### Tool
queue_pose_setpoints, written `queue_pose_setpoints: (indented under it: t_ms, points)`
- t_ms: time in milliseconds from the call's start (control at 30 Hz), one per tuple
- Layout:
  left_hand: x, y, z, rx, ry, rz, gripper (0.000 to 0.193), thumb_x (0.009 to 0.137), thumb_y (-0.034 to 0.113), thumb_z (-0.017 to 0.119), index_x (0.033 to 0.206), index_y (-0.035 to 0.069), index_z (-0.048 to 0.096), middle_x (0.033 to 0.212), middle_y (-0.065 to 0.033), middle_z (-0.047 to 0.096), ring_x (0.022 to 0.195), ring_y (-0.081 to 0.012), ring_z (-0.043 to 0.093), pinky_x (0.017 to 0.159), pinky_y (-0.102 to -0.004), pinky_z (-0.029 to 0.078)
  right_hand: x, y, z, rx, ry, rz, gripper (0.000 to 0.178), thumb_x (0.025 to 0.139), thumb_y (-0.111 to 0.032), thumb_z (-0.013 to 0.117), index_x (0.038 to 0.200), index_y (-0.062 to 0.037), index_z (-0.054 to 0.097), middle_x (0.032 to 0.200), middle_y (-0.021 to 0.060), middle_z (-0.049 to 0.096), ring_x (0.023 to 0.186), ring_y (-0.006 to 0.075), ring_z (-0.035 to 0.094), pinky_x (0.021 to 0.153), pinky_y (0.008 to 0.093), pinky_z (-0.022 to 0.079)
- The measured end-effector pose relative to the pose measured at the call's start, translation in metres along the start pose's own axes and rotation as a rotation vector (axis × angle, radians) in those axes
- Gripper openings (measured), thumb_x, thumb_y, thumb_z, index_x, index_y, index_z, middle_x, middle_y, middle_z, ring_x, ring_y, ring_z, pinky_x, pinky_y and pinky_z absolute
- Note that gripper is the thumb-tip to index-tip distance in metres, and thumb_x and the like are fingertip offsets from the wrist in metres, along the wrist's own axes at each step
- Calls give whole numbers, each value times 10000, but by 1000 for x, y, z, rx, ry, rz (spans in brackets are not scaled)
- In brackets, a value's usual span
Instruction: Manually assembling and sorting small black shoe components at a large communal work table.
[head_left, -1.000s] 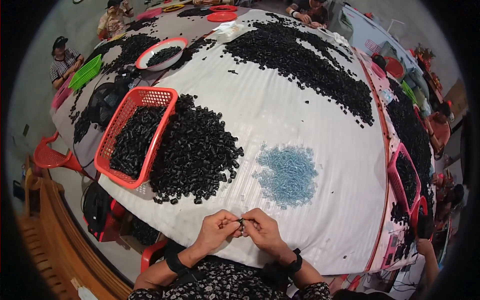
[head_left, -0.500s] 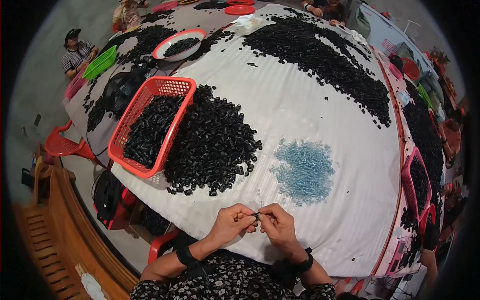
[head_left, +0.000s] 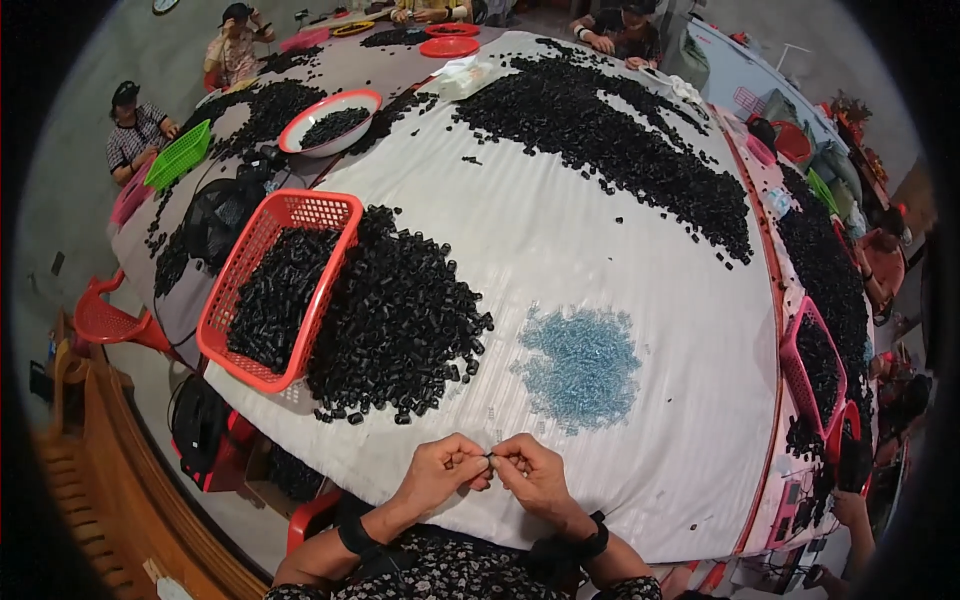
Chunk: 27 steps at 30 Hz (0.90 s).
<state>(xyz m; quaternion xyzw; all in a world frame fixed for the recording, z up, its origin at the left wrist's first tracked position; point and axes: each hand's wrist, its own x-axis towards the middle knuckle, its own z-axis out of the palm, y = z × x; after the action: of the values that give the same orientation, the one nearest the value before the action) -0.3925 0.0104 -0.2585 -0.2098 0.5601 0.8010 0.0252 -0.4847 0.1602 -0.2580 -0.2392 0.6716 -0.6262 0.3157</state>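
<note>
White ribbed cloth covers the table [head_left: 600, 260], and we record both hands meeting at its near edge, at six o'clock in the view. The left hand [head_left: 445, 470] and the right hand [head_left: 530, 472] are pinched narrow, thumbs and forefingers closed together on one small dark part [head_left: 490, 457] held between them just above the cloth. The part is too small for us to tell its form. Each wrist carries a dark band.

At twelve o'clock from the hands, near them, lies a heap of pale blue translucent pieces [head_left: 582, 362]. At ten o'clock from the hands we find a large mound of small black parts [head_left: 395, 315], loose pieces scattered at its near rim. Touching that mound on its nine o'clock side stands a red mesh basket [head_left: 285, 280], tilted over the table edge and partly filled with the same black parts.

Further off, at one o'clock, a long band of black parts [head_left: 610, 140] runs across the far half of the cloth. At eleven o'clock, well apart, sits a round red-rimmed bowl [head_left: 330, 122] holding black parts. A green basket [head_left: 180, 155] lies beside a seated person at the far left table, and other people sit at the far edge. Pink baskets [head_left: 820, 365] with black parts stand at three o'clock.
</note>
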Motion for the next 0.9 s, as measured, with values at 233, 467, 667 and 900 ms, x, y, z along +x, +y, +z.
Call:
queue_pose_setpoints:
  t_ms: [233, 467, 667, 900]
  points:
    - [0, 4, 2, -123, -27, -89, 110, 901, 62, 589, 928, -44, 583, 789, -88, 646, 680, -114, 610, 653, -260, 524, -1, 3, 0, -231, 26, -180, 108, 868, -19, 576, 965, 25, 559, 756, 21, 590, 623, 36, 527, 540, 183, 427]
    - [-3, 5, -2, -103, -50, -70, 133, 911, 74, 585, 950, -53, 591, 792, -85, 650, 676, -110, 617, 655, -248, 535, -1, 2, 0, -55, -49, -4, 132, 872, -37, 597, 982, 21, 555, 767, 26, 594, 597, 38, 523, 525, 187, 432]
    - [-2, 4, -8, -87, -104, -131, 139, 916, 78, 579, 953, -55, 598, 792, -86, 651, 691, -122, 633, 652, -247, 540, 5, 5, -6, 253, -160, 193, 126, 900, -74, 597, 979, 16, 556, 779, 43, 595, 572, 64, 542, 498, 202, 453]
    - [-3, 4, -7, -104, -72, -127, 151, 920, 109, 576, 933, -40, 601, 789, -84, 653, 679, -121, 628, 633, -239, 524, 4, 4, -3, 3, -125, 64, 226, 876, -159, 644, 1011, -3, 550, 779, 42, 583, 621, 73, 551, 541, 236, 467]
